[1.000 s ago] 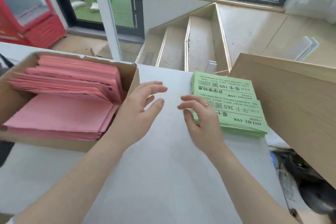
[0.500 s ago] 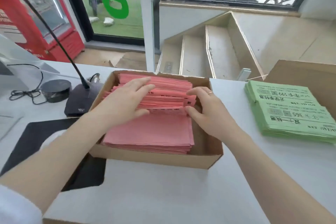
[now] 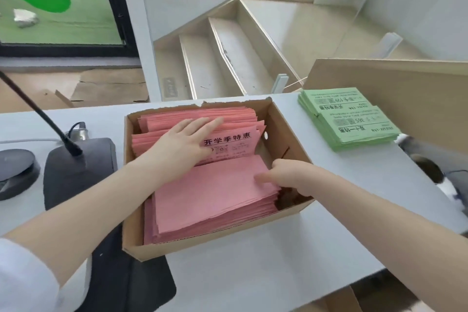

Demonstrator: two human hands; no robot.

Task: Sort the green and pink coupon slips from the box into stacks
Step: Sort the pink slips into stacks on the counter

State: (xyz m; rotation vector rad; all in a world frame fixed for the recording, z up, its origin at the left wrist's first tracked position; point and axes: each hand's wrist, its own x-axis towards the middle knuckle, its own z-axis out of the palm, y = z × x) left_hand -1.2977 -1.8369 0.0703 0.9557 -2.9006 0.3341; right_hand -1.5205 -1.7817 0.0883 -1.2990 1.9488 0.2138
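while pressed flat on the far batch of pink slips point(image 3: 177, 121), left hand point(image 3: 182, 143) spread wide, fingers straight and pointing away, palm partly covering a printed slip point(image 3: 233, 145) with black characters showing just right of the fingers. right hand point(image 3: 291, 176) at the right edge of the near pile of pink slips point(image 3: 212, 197), fingers curled down over that edge, thumb lying on the blank top sheet; pinching a slip or only touching, cannot tell. both piles inside the open cardboard box point(image 3: 286, 132), near pile lying flat with blank faces up, far batch leaning in a fanned row toward the back wall. box resting on the white counter point(image 3: 278, 261), a strip of bare box floor showing along the right wall. well to the right of the box, apart from it, a stack of green slips point(image 3: 347, 119) lying printed side up on the same counter, just in front of a tan board point(image 3: 405, 88). to the left of the box, touching or nearly touching its side, a black microphone base point(image 3: 81, 159) with a thin stalk rising to the upper left, and a round dark puck point(image 3: 15, 172) at the far left edge. white sleeve point(image 3: 22, 278) at the lower left corner.
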